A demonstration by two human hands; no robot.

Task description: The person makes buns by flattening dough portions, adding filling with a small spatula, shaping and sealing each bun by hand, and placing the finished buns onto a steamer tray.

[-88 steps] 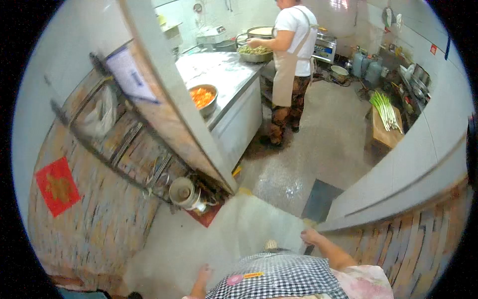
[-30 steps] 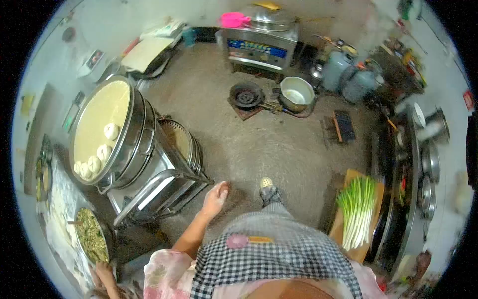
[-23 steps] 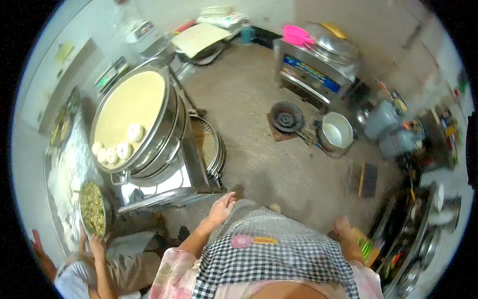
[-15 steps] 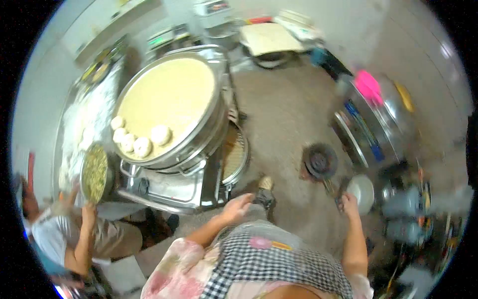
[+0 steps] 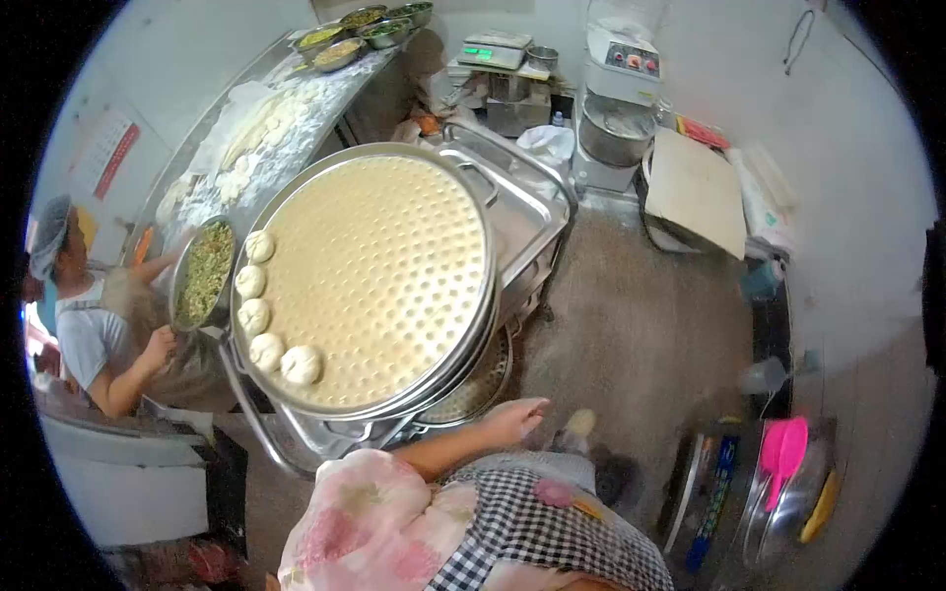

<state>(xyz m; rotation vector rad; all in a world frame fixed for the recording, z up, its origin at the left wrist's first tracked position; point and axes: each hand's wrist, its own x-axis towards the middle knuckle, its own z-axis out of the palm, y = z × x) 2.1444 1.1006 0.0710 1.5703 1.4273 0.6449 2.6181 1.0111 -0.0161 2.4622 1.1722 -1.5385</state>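
Note:
My left hand [image 5: 516, 421] reaches across in front of my checked apron [image 5: 552, 522], its fingers loosely curled with nothing seen in them. It is just beyond the near right edge of a large round steamer tray [image 5: 394, 266] with a dimpled surface. Several white filled buns [image 5: 253, 315] sit along the tray's left rim. Under it, more steamer tiers [image 5: 463, 394] are stacked on a metal cart [image 5: 537, 222]. My right hand is out of view.
At left, a co-worker [image 5: 103, 325] in a hair net holds a bowl of chopped green filling [image 5: 205, 276]. Behind lie a floured worktable [image 5: 286, 128], a scale [image 5: 493, 51] and a dough mixer [image 5: 619, 108]. A pink scoop [image 5: 784, 451] lies at lower right.
My view has turned, so the tray and cart sit further right and look nearer. My right hand, seen earlier beside a white basin, has left the view, as has the basin.

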